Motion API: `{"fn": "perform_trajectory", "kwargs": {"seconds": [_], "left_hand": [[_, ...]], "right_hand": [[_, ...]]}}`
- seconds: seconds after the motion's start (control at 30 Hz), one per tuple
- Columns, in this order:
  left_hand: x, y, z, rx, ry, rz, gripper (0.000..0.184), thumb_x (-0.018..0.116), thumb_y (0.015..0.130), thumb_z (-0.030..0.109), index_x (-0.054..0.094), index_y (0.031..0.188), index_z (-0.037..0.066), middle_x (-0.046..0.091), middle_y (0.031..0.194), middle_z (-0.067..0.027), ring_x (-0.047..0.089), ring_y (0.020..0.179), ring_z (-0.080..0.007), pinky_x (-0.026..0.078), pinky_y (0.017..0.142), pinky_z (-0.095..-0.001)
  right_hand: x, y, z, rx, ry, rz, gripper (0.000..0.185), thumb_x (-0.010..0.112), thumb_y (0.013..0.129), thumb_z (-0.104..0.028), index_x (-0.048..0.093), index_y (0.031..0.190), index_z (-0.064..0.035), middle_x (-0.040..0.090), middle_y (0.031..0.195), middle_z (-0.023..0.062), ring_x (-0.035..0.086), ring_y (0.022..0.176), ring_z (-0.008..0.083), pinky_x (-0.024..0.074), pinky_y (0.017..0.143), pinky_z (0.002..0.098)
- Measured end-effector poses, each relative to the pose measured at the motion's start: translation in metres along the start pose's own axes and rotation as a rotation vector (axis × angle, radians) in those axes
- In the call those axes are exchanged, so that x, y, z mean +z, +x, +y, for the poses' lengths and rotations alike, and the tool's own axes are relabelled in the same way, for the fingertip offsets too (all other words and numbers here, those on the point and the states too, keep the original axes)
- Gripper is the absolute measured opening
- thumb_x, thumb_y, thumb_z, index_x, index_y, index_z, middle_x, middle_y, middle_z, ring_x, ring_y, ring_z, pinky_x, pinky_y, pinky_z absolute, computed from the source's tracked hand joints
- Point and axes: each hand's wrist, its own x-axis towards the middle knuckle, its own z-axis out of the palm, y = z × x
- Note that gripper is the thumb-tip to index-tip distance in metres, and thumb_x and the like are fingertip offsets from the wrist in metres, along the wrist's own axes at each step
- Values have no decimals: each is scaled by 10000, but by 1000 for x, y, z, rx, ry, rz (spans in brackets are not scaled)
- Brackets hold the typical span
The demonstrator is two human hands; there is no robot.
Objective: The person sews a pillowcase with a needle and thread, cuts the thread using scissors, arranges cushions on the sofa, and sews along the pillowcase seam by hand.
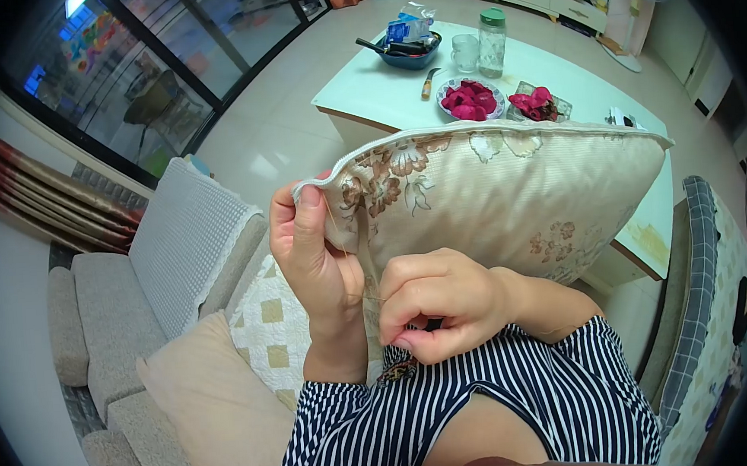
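Observation:
A cream cushion (509, 189) with brown and silver flower patterns and a zipped or piped top edge is held up in front of my chest. My left hand (314, 246) pinches its left corner, thumb on the edge. Lower and to the right, close to the cushion's lower left side, my right hand (439, 302) is closed with thumb and fingers pressed together. A thin yellowish thread (345, 235) hangs from the corner past my left palm toward my right fingers. Whether a needle is in my right fingers cannot be made out.
Beyond the cushion, a white table (364, 95) bears a blue basket (413, 57), a knife (427, 88), a glass mug (466, 53), a green-lidded jar (492, 43) and a plate of red peels (471, 101). A grey sofa (116, 325) and a beige pillow (217, 408) lie left.

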Motion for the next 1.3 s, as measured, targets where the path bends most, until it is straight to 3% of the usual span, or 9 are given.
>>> {"fn": "perform_trajectory", "kwargs": {"seconds": [0.17,0.27,0.33,0.5,0.6,0.7,0.97,1.17,1.3], "left_hand": [[-8,3,0,4,-10,-44,83,611,969,76,572,1024,27,670,952,-86,653,862,-128,546,801,-260],[-9,0,5,39,10,-70,94,625,961,73,586,1034,28,670,965,-73,647,877,-124,531,818,-258],[-10,-5,8,61,26,-88,103,634,957,74,593,1040,28,670,970,-64,643,882,-121,524,827,-259],[-14,-14,10,72,106,-97,215,656,955,157,558,1112,47,657,1027,-70,643,959,-154,527,886,-312],[-16,-18,10,91,130,-100,243,660,953,154,535,1133,48,642,1026,-66,637,960,-151,527,880,-301],[-15,-21,11,117,152,-115,263,666,950,149,518,1145,54,633,1030,-64,634,961,-150,526,875,-289],[-13,-24,13,159,158,-105,286,686,935,144,508,1145,67,622,1021,-56,630,946,-147,523,868,-275],[-14,-27,9,363,334,-128,297,708,909,94,507,1127,78,591,919,-21,612,863,-126,521,832,-260],[-14,-27,3,545,443,-160,331,694,892,2,445,1101,65,674,964,-189,683,967,-244,561,846,-322]], "right_hand": [[-5,-3,6,-32,75,-82,185,671,811,-15,616,987,-34,573,913,89,594,762,242,502,648,332],[-19,-2,-1,43,-219,-58,306,629,834,22,605,1137,-18,571,969,115,598,844,261,508,707,329],[-25,4,-14,130,-461,94,387,520,892,114,581,1264,26,604,998,87,589,833,170,514,694,278],[-18,18,-13,121,-412,358,340,583,854,135,604,1177,32,688,1055,152,647,688,205,531,605,292],[-28,27,-8,-104,-749,222,304,633,824,101,624,1121,35,686,925,152,668,704,230,531,595,296],[-24,33,-1,-127,-809,258,320,685,741,-6,645,1058,-16,645,809,92,656,690,233,539,583,311],[-25,35,-1,-148,-877,249,327,700,697,-35,667,1022,-26,628,781,63,643,660,206,522,540,304],[-22,32,-15,-111,-978,190,319,700,683,-35,669,1000,-22,543,676,33,579,565,176,467,469,298],[-16,32,-23,-69,-980,193,285,712,687,-21,657,967,-14,519,634,26,562,519,164,453,455,297]]}}
